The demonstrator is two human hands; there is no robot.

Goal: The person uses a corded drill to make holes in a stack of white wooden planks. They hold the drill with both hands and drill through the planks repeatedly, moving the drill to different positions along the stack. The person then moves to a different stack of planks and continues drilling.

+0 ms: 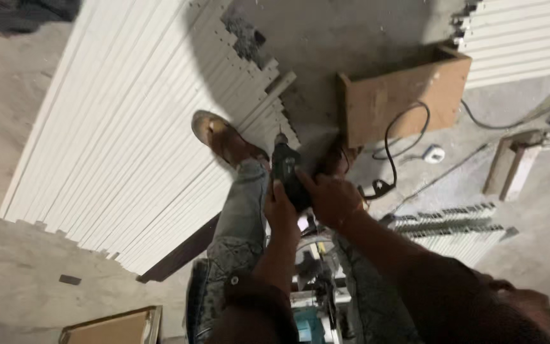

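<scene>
Concrete floor (7, 280) carries white slats (128, 127), plywood box (402, 95).

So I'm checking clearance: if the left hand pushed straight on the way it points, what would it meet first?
Probably the dark drill that the left hand already grips; beyond that, the white slats, though depth is unclear.

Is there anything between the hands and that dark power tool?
Nothing visible. The left hand and right hand are both already on the tool, gripping its body from either side.

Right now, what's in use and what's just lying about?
In use: power drill, gripped by left hand and right hand.

Lying about: stack of white slats, wooden box, black cable, nail strips.
</scene>
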